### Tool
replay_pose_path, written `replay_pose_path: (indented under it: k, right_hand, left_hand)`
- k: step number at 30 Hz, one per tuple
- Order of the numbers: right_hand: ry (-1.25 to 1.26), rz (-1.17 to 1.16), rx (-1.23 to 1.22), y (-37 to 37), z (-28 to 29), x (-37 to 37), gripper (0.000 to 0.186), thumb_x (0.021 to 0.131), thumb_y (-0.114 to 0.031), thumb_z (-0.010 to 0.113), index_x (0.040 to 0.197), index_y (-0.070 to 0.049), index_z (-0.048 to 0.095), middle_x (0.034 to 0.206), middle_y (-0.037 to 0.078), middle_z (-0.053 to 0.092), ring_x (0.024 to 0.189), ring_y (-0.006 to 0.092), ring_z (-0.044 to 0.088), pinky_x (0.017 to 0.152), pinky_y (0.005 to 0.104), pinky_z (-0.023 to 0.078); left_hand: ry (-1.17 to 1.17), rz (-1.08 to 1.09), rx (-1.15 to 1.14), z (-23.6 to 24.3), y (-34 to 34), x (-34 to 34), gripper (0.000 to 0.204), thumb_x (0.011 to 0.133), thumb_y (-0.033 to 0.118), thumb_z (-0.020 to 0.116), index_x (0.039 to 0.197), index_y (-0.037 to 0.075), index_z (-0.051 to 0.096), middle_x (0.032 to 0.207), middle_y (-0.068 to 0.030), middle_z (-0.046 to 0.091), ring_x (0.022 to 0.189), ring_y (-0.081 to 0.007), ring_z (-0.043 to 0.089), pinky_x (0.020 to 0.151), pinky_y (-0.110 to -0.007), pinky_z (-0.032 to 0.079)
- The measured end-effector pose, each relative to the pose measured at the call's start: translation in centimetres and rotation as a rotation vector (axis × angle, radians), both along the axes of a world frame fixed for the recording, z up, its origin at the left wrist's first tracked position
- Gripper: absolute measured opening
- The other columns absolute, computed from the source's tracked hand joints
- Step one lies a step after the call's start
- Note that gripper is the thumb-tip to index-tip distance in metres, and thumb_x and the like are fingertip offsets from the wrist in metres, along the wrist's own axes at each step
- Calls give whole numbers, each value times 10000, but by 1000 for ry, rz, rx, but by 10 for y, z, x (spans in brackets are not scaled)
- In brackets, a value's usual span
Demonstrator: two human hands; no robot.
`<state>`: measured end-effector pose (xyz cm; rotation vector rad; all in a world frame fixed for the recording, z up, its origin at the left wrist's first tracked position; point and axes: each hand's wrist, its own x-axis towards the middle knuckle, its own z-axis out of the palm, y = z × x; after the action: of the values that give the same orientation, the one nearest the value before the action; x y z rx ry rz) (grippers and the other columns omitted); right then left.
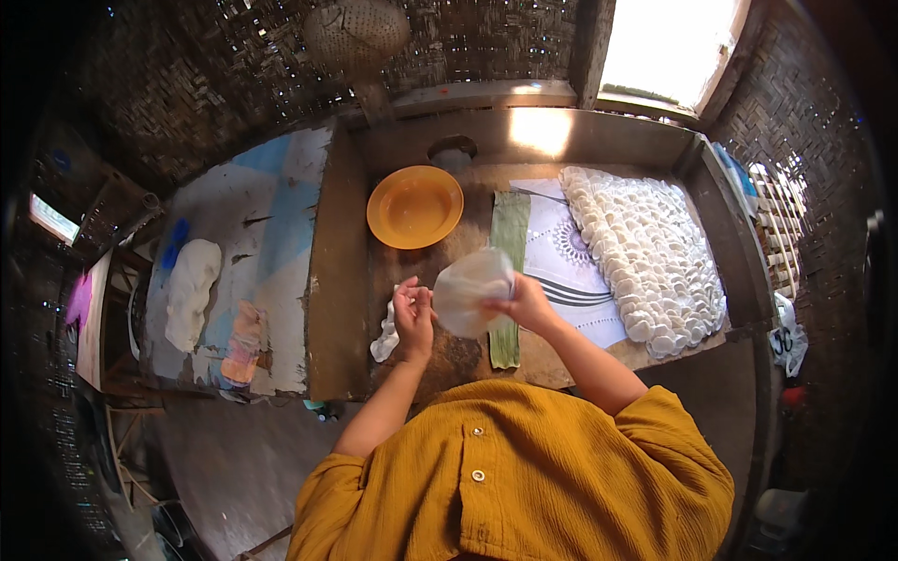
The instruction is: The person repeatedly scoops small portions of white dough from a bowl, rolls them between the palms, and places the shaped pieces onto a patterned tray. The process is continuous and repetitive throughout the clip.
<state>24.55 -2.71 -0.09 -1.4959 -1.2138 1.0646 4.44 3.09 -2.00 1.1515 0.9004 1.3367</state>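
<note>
My right hand [520, 306] grips a round, translucent whitish plastic sheet [468, 292], slightly blurred, above the wooden work surface. Just left of its edge is my left hand [413, 313], palm turned inward, fingers loosely curled and apart, with nothing plainly in them. A small white dough-like lump [384, 338] lies beside my left wrist, partly hidden by that hand. Beyond both hands sits an orange bowl [414, 208]. A green leaf strip [506, 344] runs along the surface under my right hand, next to a white patterned sheet [557, 245].
Many small white rounded pieces [645, 257] form a layered slab at the right. A raised wooden board [339, 271] borders the work area on the left. Beyond it, a white elongated lump [194, 294] rests on a worn table [271, 234]. A dark round container [453, 152] stands at the back.
</note>
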Motion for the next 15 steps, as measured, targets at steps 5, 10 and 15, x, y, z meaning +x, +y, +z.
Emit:
replay_pose_path:
  k: [5,10,15]
  right_hand:
    - [-161,-49,-88,4,-26,25,450,717,-162,740,1085,-12,528,894,167,653,831,283,640,730,366,501]
    - [-972,140,-141,-3,-51,13,362,708,-333,702,833,-48,518,806,128,620,804,292,604,681,413,468]
    - [-1073,57,-49,-9,-57,7,495,595,-375,770,878,-61,511,871,96,581,879,284,547,695,382,462]
  left_hand:
    - [858,-803,449,-41,-50,-1,394,839,123,585,1220,116,485,1197,-69,549,1002,-195,585,838,-364,475]
    - [1282,-1196,796,-52,-59,8,437,851,119,487,1282,180,458,1373,-11,410,1233,-173,430,1017,-499,314]
    - [1381,-1259,772,-46,-56,17,390,881,132,392,1241,213,518,1358,21,441,1219,-147,452,1027,-588,231]
